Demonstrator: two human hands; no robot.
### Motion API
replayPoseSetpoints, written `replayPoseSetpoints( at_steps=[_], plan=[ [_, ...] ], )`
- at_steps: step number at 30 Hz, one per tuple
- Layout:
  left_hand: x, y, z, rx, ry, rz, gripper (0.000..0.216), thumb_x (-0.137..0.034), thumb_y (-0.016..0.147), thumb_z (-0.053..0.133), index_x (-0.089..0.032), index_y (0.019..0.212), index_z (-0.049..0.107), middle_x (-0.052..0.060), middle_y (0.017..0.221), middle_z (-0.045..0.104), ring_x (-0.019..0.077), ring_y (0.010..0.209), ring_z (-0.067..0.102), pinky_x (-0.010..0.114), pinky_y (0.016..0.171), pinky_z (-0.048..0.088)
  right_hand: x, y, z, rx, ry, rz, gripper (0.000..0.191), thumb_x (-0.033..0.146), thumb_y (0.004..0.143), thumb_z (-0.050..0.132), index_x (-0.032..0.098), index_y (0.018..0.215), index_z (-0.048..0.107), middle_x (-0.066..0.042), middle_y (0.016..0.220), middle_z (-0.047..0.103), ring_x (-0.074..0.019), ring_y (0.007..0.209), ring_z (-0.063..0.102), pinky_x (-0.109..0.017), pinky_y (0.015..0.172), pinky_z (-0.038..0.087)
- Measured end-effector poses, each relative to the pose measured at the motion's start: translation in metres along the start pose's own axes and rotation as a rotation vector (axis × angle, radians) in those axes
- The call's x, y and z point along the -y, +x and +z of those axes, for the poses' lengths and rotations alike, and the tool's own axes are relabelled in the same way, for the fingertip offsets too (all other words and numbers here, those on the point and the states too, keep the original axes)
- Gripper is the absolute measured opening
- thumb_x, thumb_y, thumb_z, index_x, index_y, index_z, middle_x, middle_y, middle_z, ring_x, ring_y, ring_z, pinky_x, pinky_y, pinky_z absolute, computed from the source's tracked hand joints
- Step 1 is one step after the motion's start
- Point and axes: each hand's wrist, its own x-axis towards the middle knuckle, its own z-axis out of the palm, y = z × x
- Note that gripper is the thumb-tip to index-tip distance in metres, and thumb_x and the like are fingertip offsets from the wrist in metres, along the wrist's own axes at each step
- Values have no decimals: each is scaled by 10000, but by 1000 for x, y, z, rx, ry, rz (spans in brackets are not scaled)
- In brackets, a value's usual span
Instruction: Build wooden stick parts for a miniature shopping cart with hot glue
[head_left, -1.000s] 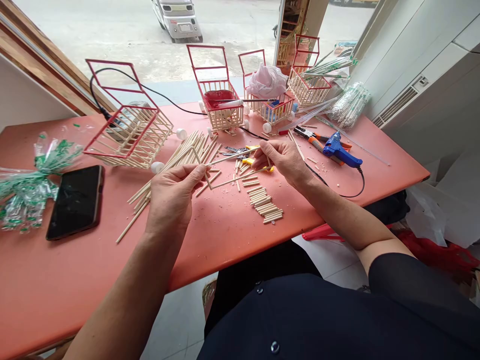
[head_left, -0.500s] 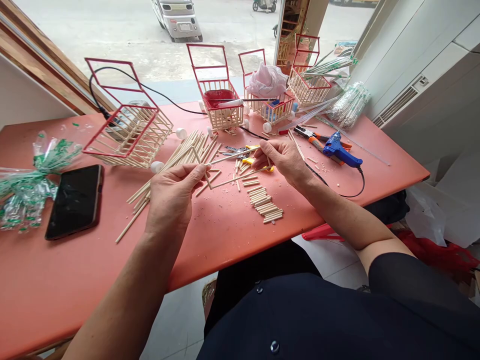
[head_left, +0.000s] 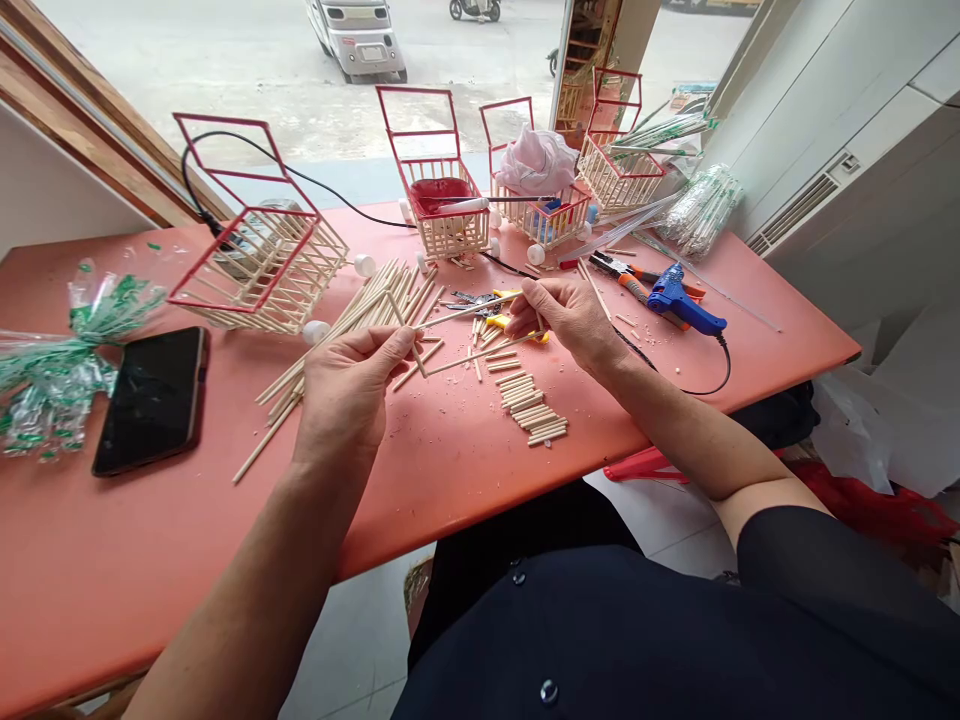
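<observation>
Between my two hands a thin frame of wooden sticks [head_left: 474, 312] is held up over the table. My left hand [head_left: 352, 385] pinches its left end between thumb and fingers. At the other end, my right hand [head_left: 559, 318] grips it with the fingertips; part of the frame is hidden there. Below and beyond lie yellow-handled pliers [head_left: 495, 318], partly covered by the sticks and my right hand. Several short cut sticks [head_left: 529, 405] lie in a row in front of my right hand. Long sticks [head_left: 367, 305] are piled behind my left hand.
Small stick carts with red trim stand along the back, among them a large cart [head_left: 259, 265] and one with a red bowl [head_left: 450, 200]. A blue glue gun [head_left: 682, 300] and orange-handled pliers [head_left: 626, 275] lie right. A phone [head_left: 150, 400] and plastic wrappers [head_left: 82, 340] lie left.
My hands and the stick frame keep nearly the same pose; the whole view has shifted very slightly. Outside the window, a scooter has moved left.
</observation>
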Motion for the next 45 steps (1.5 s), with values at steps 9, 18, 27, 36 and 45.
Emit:
replayPoseSetpoints(
  at_steps=[9,18,27,36,45],
  plan=[
    [0,-1,0,-13,-8,1,174,-295,567,932,-203,650,811,41,699,768,126,692,624,258,678,465,0,0,0,-8,-9,11,582,756,891,823,193,779,736,-74,755,805,-177,717,822,-278,697,702],
    [2,0,0,2,-1,13,207,-309,593,952,-198,655,787,33,699,753,131,697,636,266,676,467,3,-1,2,-19,-17,32,598,773,880,824,191,780,728,-69,752,809,-177,738,832,-259,692,699],
    [0,-2,0,-3,25,4,222,-334,566,931,-195,669,793,39,723,753,138,716,628,287,699,466,2,0,1,-20,7,34,547,701,925,828,187,767,729,-75,739,807,-184,716,831,-278,692,702],
    [0,-2,0,-3,29,3,233,-336,571,937,-194,683,790,38,730,746,143,725,625,296,711,465,1,0,0,-14,15,32,512,661,955,817,186,779,741,-84,760,809,-204,741,841,-313,718,710],
    [1,-2,0,-7,28,9,181,-311,598,933,-203,668,805,37,725,757,137,718,628,279,689,465,2,-1,0,-12,13,40,520,669,952,818,184,782,745,-87,770,815,-198,746,841,-302,720,708]
  ],
)
